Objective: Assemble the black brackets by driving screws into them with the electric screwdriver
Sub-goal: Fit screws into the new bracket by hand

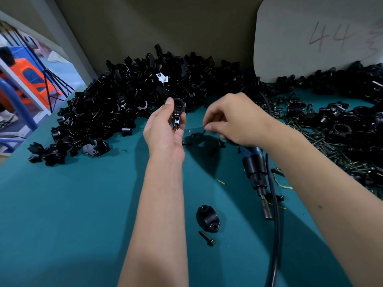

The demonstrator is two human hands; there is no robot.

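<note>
My left hand (165, 127) holds a black ring-shaped bracket (177, 112) upright above the teal table, fingers closed around it. My right hand (234, 119) is to its right, fingertips pinched on a small black screw (204, 131) and palm wrapped around the blue electric screwdriver (253, 162), whose bit points toward me. A loose black bracket half (207, 218) and one screw (207, 238) lie on the table nearer me.
A big heap of black brackets (124, 100) fills the back left. Screws (331, 146) and more brackets (352, 90) spread over the right side. The screwdriver's black cable (276, 235) runs down toward me. A white board (310, 38) leans at the back right.
</note>
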